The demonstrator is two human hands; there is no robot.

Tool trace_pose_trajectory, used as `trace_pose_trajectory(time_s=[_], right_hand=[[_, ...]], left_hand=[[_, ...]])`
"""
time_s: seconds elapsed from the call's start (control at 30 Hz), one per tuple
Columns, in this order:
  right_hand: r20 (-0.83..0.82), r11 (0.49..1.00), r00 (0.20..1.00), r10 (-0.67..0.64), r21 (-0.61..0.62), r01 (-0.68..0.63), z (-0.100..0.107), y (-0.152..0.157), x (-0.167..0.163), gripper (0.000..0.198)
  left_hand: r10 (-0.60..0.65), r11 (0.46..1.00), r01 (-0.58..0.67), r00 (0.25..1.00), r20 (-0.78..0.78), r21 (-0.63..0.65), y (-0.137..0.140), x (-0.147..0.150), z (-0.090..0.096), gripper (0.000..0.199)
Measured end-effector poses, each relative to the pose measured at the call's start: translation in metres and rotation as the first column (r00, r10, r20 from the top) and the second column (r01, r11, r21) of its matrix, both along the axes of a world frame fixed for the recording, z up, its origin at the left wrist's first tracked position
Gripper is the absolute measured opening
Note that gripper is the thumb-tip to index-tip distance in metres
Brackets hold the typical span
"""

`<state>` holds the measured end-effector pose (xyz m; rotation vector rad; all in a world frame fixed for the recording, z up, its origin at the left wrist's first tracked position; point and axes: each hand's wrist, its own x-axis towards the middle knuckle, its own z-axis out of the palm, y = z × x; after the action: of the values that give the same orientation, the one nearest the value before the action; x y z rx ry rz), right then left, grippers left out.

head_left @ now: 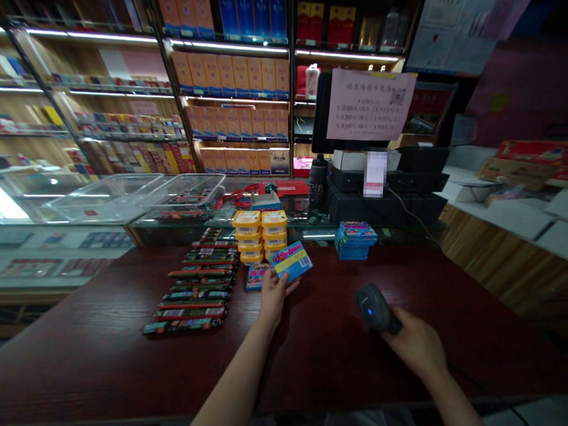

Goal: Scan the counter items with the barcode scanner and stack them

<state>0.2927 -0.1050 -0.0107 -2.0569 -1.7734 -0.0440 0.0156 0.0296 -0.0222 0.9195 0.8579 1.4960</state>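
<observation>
My left hand [275, 292] is closed on a flat blue and pink box [292, 262], its barcode side turned up. Beneath and left of it, a similar box [255, 276] lies on the dark red wooden table [306, 369]. My right hand [417, 342] grips a black barcode scanner [374, 308] by its handle; a blue light shows on it, and its head points left. Stacked yellow tubs [250, 238] with clear lids stand just behind the held box. A stack of blue boxes [355, 241] sits at the back right.
Several dark, slim packets [195, 297] lie in a column on the left. Behind the table, a glass counter [306, 221] carries clear plastic bins [186, 190], a dark bottle [318, 182] and a monitor with a paper sign [369, 107]. A cable [487, 391] runs at the right.
</observation>
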Motion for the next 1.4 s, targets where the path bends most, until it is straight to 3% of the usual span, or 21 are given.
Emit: trace_pose_trajectory(time_s=[0.1, 0.2, 0.27, 0.33, 0.47, 0.67, 0.9, 0.97, 1.03, 1.1, 1.2, 1.4], right_hand=[[-0.299, 0.993, 0.948, 0.112, 0.002, -0.116, 0.016, 0.0, -0.003, 0.033], [-0.572, 0.97, 0.788, 0.228, 0.063, -0.235, 0.027, 0.001, -0.011, 0.04], [-0.667, 0.96, 0.699, 0.26, 0.1, -0.261, 0.031, -0.001, -0.019, 0.039], [-0.698, 0.949, 0.653, 0.293, 0.128, -0.289, 0.034, -0.003, -0.026, 0.036], [-0.683, 0.917, 0.642, 0.348, 0.107, -0.384, 0.038, -0.006, -0.038, 0.033], [-0.703, 0.943, 0.655, 0.276, 0.069, -0.324, 0.037, -0.007, -0.046, 0.036], [-0.645, 0.935, 0.697, 0.313, 0.079, -0.347, 0.045, -0.012, -0.045, 0.034], [-0.567, 0.933, 0.756, 0.326, 0.066, -0.353, 0.046, -0.012, -0.041, 0.034], [-0.398, 0.953, 0.874, 0.279, 0.002, -0.304, 0.043, -0.011, -0.035, 0.031], [-0.17, 0.973, 0.961, 0.216, -0.049, -0.227, 0.034, -0.009, -0.027, 0.029], [0.059, 0.971, 0.97, 0.236, 0.018, -0.238, 0.013, -0.004, -0.015, 0.033], [0.19, 0.966, 0.961, 0.2, 0.125, -0.226, -0.021, 0.002, -0.005, 0.037]], left_hand=[[-0.038, 0.999, 0.039, 0.998, 0.043, -0.008, -0.001, 0.002, -0.005, 0.051], [-0.039, 0.999, 0.039, 0.999, 0.022, -0.008, -0.002, 0.003, -0.008, 0.05], [-0.036, 0.999, 0.036, 0.999, 0.023, -0.007, -0.002, 0.003, -0.009, 0.047], [-0.04, 0.999, 0.04, 0.999, 0.025, -0.011, -0.002, 0.003, -0.01, 0.046], [-0.036, 0.999, 0.036, 0.999, 0.013, -0.019, -0.001, 0.003, -0.011, 0.046], [-0.017, 1.0, 0.017, 1.0, -0.018, -0.024, 0.0, 0.003, -0.012, 0.047], [-0.028, 1.0, 0.028, 1.0, -0.006, -0.011, 0.0, 0.003, -0.012, 0.048], [-0.026, 1.0, 0.026, 1.0, 0.005, -0.011, 0.0, 0.003, -0.012, 0.047], [-0.025, 1.0, 0.025, 1.0, 0.01, -0.006, -0.001, 0.003, -0.012, 0.047], [-0.025, 1.0, 0.025, 1.0, 0.0, -0.003, -0.001, 0.003, -0.012, 0.048], [-0.022, 1.0, 0.022, 1.0, -0.016, -0.001, -0.003, 0.003, -0.011, 0.051], [0.069, 0.997, -0.065, 0.993, -0.091, 0.042, -0.004, 0.007, 0.0, 0.055]])
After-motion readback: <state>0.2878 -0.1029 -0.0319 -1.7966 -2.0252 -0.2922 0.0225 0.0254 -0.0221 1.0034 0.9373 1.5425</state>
